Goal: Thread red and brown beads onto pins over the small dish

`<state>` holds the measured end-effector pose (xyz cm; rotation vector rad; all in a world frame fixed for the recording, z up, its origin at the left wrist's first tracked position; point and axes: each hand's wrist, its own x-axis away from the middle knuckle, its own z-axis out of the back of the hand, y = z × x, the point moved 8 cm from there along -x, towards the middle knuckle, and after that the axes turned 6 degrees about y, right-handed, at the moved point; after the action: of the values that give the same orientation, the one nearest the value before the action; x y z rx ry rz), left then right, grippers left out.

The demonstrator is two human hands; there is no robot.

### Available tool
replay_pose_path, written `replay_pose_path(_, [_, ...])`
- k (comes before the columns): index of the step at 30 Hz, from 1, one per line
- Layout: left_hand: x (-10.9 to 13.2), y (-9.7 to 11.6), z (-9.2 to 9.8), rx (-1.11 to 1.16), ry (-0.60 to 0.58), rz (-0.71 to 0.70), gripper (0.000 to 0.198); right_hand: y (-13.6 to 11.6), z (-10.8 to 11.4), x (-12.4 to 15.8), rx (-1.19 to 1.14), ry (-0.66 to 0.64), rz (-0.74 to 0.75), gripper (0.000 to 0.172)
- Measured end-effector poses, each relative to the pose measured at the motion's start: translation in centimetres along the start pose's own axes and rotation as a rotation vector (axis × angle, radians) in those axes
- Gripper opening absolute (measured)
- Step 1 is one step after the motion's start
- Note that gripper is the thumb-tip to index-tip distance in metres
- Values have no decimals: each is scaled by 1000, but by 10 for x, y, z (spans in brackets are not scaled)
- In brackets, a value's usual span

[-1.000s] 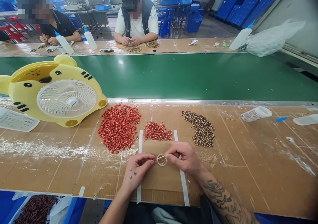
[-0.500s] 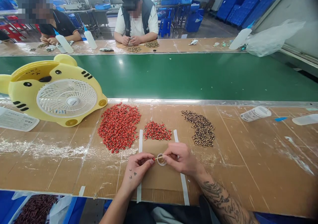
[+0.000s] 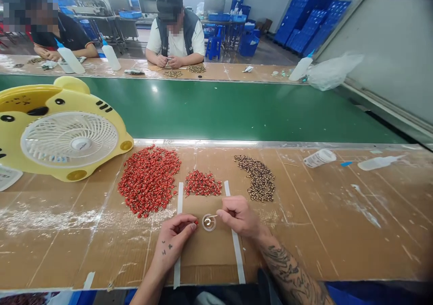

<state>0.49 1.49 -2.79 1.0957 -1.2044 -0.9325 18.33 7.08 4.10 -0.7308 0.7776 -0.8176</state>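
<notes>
My left hand (image 3: 173, 239) pinches a small red piece (image 3: 196, 222) between thumb and fingertips, just left of a small clear round dish (image 3: 209, 228). In my right hand (image 3: 241, 217), a thin pale stick (image 3: 212, 216) is gripped, its far end over the dish. Whether the tip touches what is inside cannot be made out. Beyond my hands lies a small heap of red pieces with dark and pale parts (image 3: 203, 183), and left of it a larger red heap (image 3: 150, 181). A curved heap of dark and pale pieces (image 3: 260, 178) lies to the right.
White tape strips (image 3: 177, 242) flank the cardboard (image 3: 209, 255) under the dish. A yellow animal-faced fan (image 3: 77, 172) stands at left. A white tub (image 3: 320, 158) and a squeeze bottle (image 3: 377, 162) lie at right. Past the green belt (image 3: 219, 108), two people sit working.
The stick has moved away from the red piece and back over the dish, so my hands are farther apart. The whole view has shifted slightly to the right.
</notes>
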Motion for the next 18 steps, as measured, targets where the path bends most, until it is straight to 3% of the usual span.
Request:
replay_pose_path(4, [0,-2,0,-12,-10,30,18,2,-7,0,173,-105,31,40])
replay_pose_path(7, [0,-1,0,-10,-10,34,19,4,0,-2,202,-107,9,38])
replay_pose_path(9, [-1,-1,0,-7,-15,36,20,10,21,-5,229,-43,-39,34])
replay_pose_path(13, [-1,3,0,-21,-21,26,20,40,85,-13,423,101,-172,16])
replay_pose_path(15, [0,5,1,-28,-19,17,21,60,109,-15,565,97,-206,18])
replay_pose_path(18, [0,7,1,-33,-26,3,21,83,122,-17,665,32,-187,21])
